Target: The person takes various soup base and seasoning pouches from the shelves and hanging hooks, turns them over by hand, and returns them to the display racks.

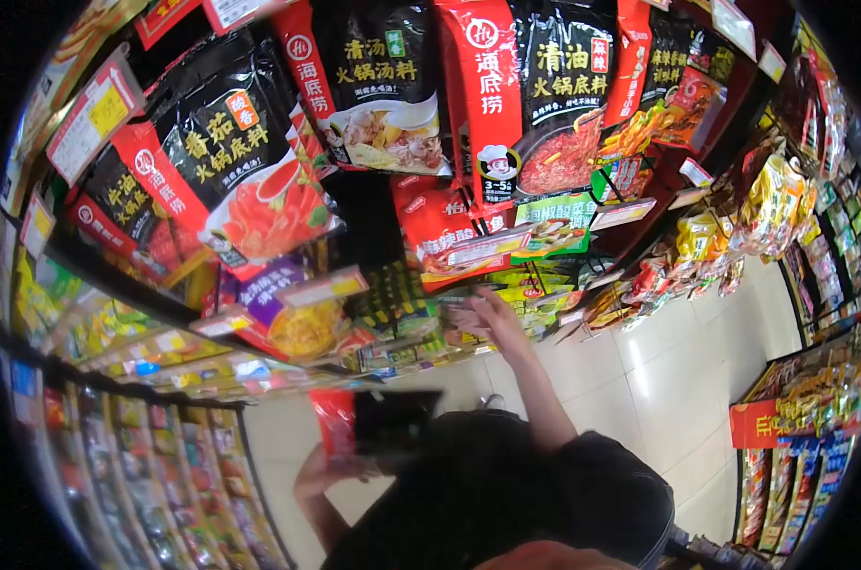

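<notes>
My left hand (331, 472) holds a black-and-red packet (392, 424) by its lower edge, low in front of my body; motion blurs it. My right hand (487, 315) is raised at the lower shelf, beside green and yellow packets (535, 287), with its fingers partly spread. Whether it touches anything there is unclear. Above it hang a red packet (437, 228) and a green-and-white packet (556, 226). Larger black-and-red packets hang higher, among them one with a red bowl picture (240, 152) and one with a red pot picture (558, 104).
Price tags (93, 119) stick out along the shelf edges. Yellow bagged goods (777, 204) hang at the right. Another stocked shelf (155, 475) stands at the lower left, and a red display box (767, 423) at the right. Pale floor tiles (677, 380) lie below.
</notes>
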The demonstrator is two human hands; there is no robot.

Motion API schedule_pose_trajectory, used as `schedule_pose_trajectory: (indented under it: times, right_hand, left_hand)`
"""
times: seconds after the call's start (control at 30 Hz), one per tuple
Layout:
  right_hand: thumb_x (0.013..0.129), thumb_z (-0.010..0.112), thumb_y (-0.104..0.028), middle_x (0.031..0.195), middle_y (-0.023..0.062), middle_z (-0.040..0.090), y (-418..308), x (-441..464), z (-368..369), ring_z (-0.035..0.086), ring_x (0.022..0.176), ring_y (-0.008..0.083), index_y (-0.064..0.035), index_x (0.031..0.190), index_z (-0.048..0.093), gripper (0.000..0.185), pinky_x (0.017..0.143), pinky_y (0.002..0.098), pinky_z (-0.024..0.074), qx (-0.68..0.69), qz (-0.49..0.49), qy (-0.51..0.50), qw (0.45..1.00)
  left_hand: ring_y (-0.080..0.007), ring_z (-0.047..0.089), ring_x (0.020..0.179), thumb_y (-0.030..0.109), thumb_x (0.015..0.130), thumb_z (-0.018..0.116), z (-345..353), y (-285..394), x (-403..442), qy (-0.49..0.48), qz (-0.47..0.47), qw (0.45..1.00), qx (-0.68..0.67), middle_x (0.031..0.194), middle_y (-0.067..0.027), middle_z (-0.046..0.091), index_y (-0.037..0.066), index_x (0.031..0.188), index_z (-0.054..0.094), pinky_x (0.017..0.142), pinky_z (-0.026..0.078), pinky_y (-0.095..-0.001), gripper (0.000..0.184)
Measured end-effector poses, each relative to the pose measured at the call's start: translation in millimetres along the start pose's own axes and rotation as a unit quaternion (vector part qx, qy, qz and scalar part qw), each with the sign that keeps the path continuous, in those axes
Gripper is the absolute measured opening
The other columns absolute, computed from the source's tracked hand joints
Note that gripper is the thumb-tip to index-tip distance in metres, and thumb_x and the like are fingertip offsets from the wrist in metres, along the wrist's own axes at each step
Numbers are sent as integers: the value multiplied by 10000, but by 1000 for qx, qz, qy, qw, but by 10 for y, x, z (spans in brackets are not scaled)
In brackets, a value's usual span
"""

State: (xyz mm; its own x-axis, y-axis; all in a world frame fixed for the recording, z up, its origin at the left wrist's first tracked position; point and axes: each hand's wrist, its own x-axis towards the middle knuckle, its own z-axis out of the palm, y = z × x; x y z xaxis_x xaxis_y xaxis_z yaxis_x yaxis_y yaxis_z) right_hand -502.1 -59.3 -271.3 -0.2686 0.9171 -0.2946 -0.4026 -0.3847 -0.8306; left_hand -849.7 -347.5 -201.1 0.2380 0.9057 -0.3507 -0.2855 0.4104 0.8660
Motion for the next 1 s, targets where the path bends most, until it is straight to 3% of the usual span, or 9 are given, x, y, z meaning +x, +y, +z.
schedule_pose_trajectory:
  times: [0.07,0.3,0.37,0.53,0.67,0.77,0.83,0.9,1.0]
  right_hand:
    - [1052,605,-330,1267,138,629,-243,-533,-31,711,1060,251,-2,1390,520,479,873,394,624,-80,-22,-20,996]
    - [995,634,-436,1429,218,532,-1804,-1564,216,579,1288,308,-43,1552,335,745,991,478,541,-87,-401,-168,896]
    - [952,706,-362,1460,239,508,-2073,-1669,383,557,1311,304,-41,1604,217,875,1054,427,488,-173,-389,-114,898]
    - [892,776,-63,1455,170,574,-2307,-1490,735,582,1279,228,13,1434,533,599,1090,352,446,-295,-486,-36,822]
    - [923,726,-44,1234,137,721,-2631,-1361,1165,680,1132,209,-6,1254,680,336,992,325,498,-356,-589,-97,719]
    - [970,681,-110,1127,108,759,-2921,-1141,1542,708,1050,176,-23,1165,730,220,928,285,514,-383,-619,-96,679]
    - [995,661,-165,1108,102,764,-3031,-953,1742,705,1030,163,-52,1170,741,223,895,276,518,-347,-603,-85,713]
    - [998,652,-184,1089,158,745,-3132,-769,1892,716,969,239,-96,1230,725,259,856,334,542,-326,-591,-107,730]
    - [1020,633,-83,962,-42,654,-3217,-780,2120,483,799,40,1,1208,701,217,709,222,415,-278,-573,-100,765]
  left_hand:
    - [-277,710,979,-114,882,693,118,10,65,-10,-86,992,-90,1135,-171,683,-9,1337,530,815,611,-416,494]
    - [-222,684,1104,-33,877,773,1302,468,1014,9,268,950,158,1173,-99,702,20,1375,558,913,578,-369,545]
    - [-221,645,1168,23,882,782,1639,791,1283,-76,141,983,86,1245,-110,664,21,1367,560,949,552,-383,533]
    - [-240,552,1284,148,857,825,2056,1256,1446,-54,407,860,304,1475,-187,467,78,1548,258,1019,496,-424,896]
    - [-322,550,1309,52,876,777,2075,2073,1395,15,557,826,89,1481,-229,444,99,1566,36,1016,520,-465,1014]
    - [-317,591,1252,113,863,771,2006,2786,1303,321,646,430,543,1406,-191,542,145,1446,536,987,515,-402,629]
    - [-326,577,1264,131,904,695,1932,3066,1410,365,656,226,620,1408,-126,564,195,1487,516,1067,447,-468,614]
    - [-342,535,1332,160,926,644,2047,3223,1399,364,629,236,646,1435,-156,561,68,1364,604,1100,413,-481,449]
    - [-342,500,1380,200,955,607,2093,3376,1462,351,616,275,649,1458,-153,553,28,1403,575,1133,384,-494,480]
